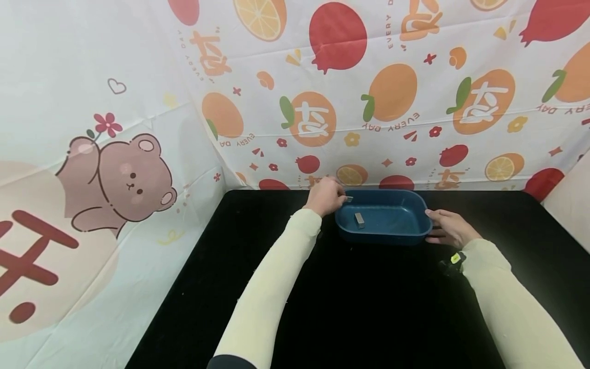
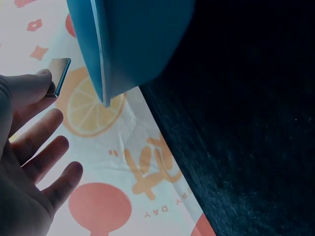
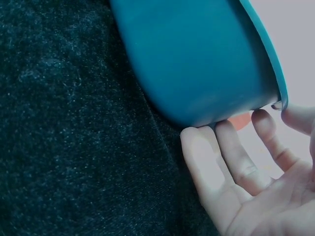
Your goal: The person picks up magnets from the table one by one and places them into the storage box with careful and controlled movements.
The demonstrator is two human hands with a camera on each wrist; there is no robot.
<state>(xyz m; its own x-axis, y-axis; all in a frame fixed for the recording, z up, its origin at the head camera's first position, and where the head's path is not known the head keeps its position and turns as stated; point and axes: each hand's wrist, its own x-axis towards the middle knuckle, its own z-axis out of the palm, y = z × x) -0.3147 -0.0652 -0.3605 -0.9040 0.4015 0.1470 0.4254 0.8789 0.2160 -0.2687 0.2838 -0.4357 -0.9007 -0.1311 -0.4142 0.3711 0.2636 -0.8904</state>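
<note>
A blue plastic tub (image 1: 382,237) stands on the black table, its long side towards me. My left hand (image 1: 326,197), at its left end, pinches a small flat, shiny metal piece (image 2: 60,76) between thumb and forefinger, just above the rim. The other three fingers of that hand are spread apart and hold nothing. Inside the tub, towards the left, lies a small grey-brown metallic block (image 1: 359,220). My right hand (image 1: 450,228) grips the tub's right end, with the thumb at the rim and the fingertips (image 3: 192,137) against the outer wall.
The black fuzzy tabletop (image 1: 369,307) reaches back to a hanging cloth (image 1: 428,154) printed with fruit, close behind the tub. On the left hangs another light cloth (image 1: 138,174) with a bear. A small dark device with a yellow-green mark (image 1: 456,258) sits at my right wrist.
</note>
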